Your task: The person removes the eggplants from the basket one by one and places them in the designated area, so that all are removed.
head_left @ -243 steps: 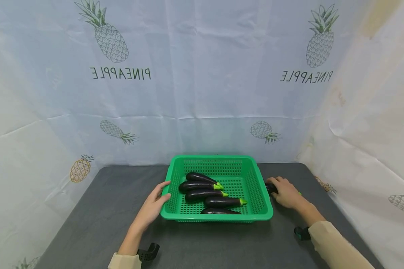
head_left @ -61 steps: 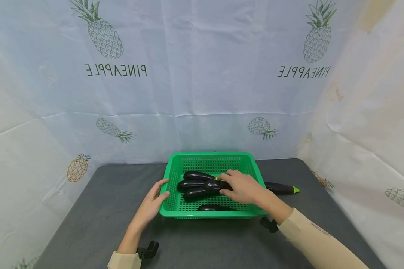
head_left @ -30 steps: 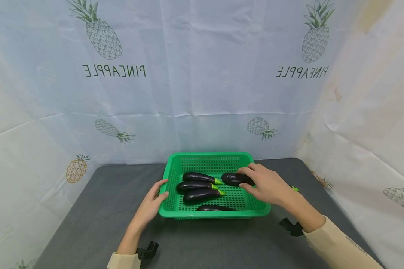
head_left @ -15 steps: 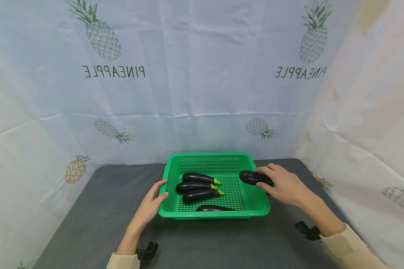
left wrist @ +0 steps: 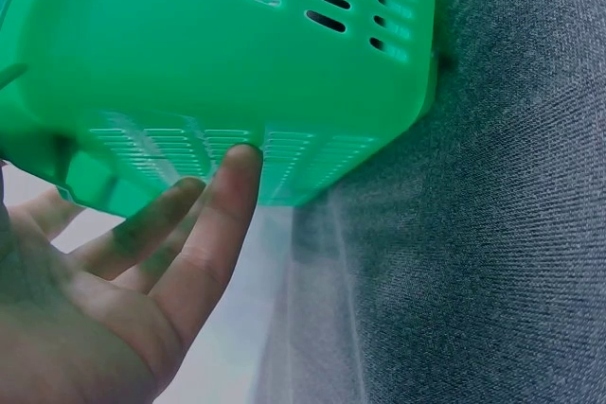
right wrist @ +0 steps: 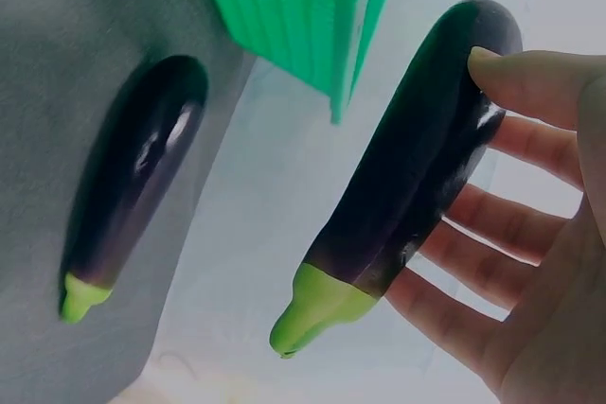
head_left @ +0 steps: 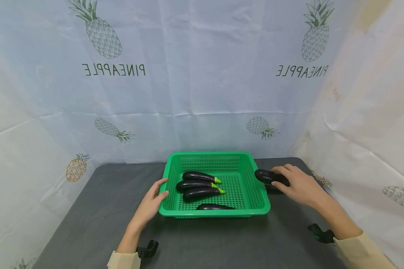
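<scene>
My right hand (head_left: 297, 186) holds a dark purple eggplant (head_left: 265, 176) with a green stem, thumb on one side and fingers on the other in the right wrist view. This eggplant is up off the table, just right of the green basket (head_left: 215, 213). Beneath it, a second eggplant (right wrist: 134, 172) lies on the table, mostly hidden in the head view. Several eggplants (head_left: 203, 193) rest inside the basket, one partly behind its front rim. My left hand (head_left: 149, 203) touches the basket's left side with its fingers extended; in the left wrist view the fingertips overlap the outer wall.
The dark grey table (head_left: 188, 243) carries the basket near its back edge. A pineapple-print curtain (head_left: 195, 86) hangs behind and along both sides. Black wrist devices (head_left: 148, 249) sit below each hand.
My right hand has let go of an eggplant on the table, taken another from the basket's lower right and carried it right, past the rim. My left hand has stayed at the basket.
</scene>
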`<action>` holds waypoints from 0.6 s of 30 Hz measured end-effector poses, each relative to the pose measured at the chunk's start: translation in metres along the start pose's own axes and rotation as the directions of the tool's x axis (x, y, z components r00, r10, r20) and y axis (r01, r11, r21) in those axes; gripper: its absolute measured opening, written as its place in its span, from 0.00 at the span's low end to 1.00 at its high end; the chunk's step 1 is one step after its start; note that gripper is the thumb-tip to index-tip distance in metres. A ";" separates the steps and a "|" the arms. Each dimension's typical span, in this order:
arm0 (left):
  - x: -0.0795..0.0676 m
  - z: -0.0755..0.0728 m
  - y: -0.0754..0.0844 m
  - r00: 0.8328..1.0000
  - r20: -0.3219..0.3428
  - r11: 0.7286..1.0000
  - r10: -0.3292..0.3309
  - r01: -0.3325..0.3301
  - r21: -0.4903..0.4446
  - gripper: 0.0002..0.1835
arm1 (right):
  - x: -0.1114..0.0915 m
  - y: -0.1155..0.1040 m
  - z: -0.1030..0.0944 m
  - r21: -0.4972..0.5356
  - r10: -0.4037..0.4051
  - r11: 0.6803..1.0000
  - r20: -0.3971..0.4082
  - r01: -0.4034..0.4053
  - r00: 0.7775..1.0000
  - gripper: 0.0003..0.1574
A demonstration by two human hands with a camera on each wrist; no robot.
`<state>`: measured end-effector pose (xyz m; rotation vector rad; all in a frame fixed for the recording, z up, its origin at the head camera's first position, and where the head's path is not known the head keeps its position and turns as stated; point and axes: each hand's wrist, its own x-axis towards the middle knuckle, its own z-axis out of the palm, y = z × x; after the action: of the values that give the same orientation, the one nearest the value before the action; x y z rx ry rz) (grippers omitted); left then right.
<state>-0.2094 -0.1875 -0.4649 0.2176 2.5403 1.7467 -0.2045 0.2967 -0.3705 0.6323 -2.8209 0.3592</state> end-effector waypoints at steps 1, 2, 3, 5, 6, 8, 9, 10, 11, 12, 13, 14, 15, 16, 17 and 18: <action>0.000 0.000 0.000 1.000 -0.001 1.000 -0.001 0.001 0.000 0.28 | -0.001 0.002 0.000 0.001 0.002 1.000 -0.001 -0.002 1.000 0.25; 0.000 0.000 0.000 1.000 -0.001 1.000 0.000 0.000 0.000 0.28 | -0.002 0.004 0.000 0.001 0.006 1.000 -0.001 -0.006 1.000 0.25; 0.001 0.000 0.000 1.000 -0.003 1.000 0.000 0.000 0.000 0.28 | -0.003 0.006 0.001 0.000 0.010 1.000 0.000 -0.010 1.000 0.25; 0.000 0.000 0.000 1.000 -0.003 1.000 0.003 -0.003 0.001 0.28 | -0.005 0.010 0.002 -0.001 0.025 1.000 0.005 -0.025 1.000 0.25; 0.000 0.000 0.000 1.000 -0.004 1.000 0.005 -0.005 0.002 0.28 | -0.006 0.012 0.003 0.000 0.036 0.999 0.011 -0.036 0.999 0.25; 0.000 0.000 -0.001 1.000 -0.006 1.000 0.006 -0.006 0.004 0.28 | -0.008 0.016 0.006 -0.002 0.055 0.998 0.026 -0.055 0.998 0.26; 0.000 0.000 -0.001 1.000 -0.005 1.000 0.006 -0.006 0.005 0.28 | -0.009 0.018 0.008 -0.004 0.062 0.998 0.034 -0.062 0.997 0.26; 0.000 0.001 -0.001 1.000 -0.005 1.000 0.006 -0.006 0.006 0.28 | -0.010 0.020 0.010 -0.005 0.069 0.998 0.041 -0.069 0.997 0.26; 0.000 0.001 -0.001 1.000 -0.006 1.000 0.006 -0.006 0.006 0.28 | -0.011 0.022 0.012 -0.005 0.073 0.997 0.047 -0.073 0.996 0.26; 0.000 0.001 -0.001 1.000 -0.007 1.000 0.004 -0.004 0.003 0.28 | -0.012 0.024 0.014 -0.004 0.076 0.997 0.051 -0.076 0.996 0.26; 0.000 0.001 -0.001 1.000 -0.008 1.000 0.003 -0.003 0.001 0.28 | -0.013 0.026 0.016 -0.004 0.079 0.997 0.053 -0.079 0.995 0.26; 0.000 0.002 -0.001 1.000 -0.009 1.000 0.003 -0.003 0.001 0.28 | -0.014 0.028 0.017 -0.001 0.080 0.997 0.055 -0.080 0.995 0.26; 0.000 0.002 -0.001 1.000 -0.009 1.000 0.003 -0.003 0.000 0.28 | -0.015 0.029 0.019 0.002 0.081 0.997 0.056 -0.082 0.995 0.26; 0.000 0.002 -0.001 1.000 -0.010 1.000 0.003 -0.003 -0.004 0.28 | -0.015 0.031 0.021 0.007 0.084 0.996 0.059 -0.085 0.995 0.27; 0.000 0.002 -0.001 1.000 -0.012 1.000 0.002 -0.002 -0.008 0.28 | -0.016 0.033 0.023 0.011 0.086 0.996 0.062 -0.087 0.994 0.27; 0.000 0.002 -0.001 1.000 -0.012 1.000 0.001 -0.001 -0.009 0.28 | -0.016 0.035 0.025 0.015 0.085 0.996 0.064 -0.087 0.994 0.27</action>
<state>-0.2093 -0.1858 -0.4662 0.2095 2.5401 1.7652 -0.2096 0.3263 -0.4046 0.5361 -2.9156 0.3862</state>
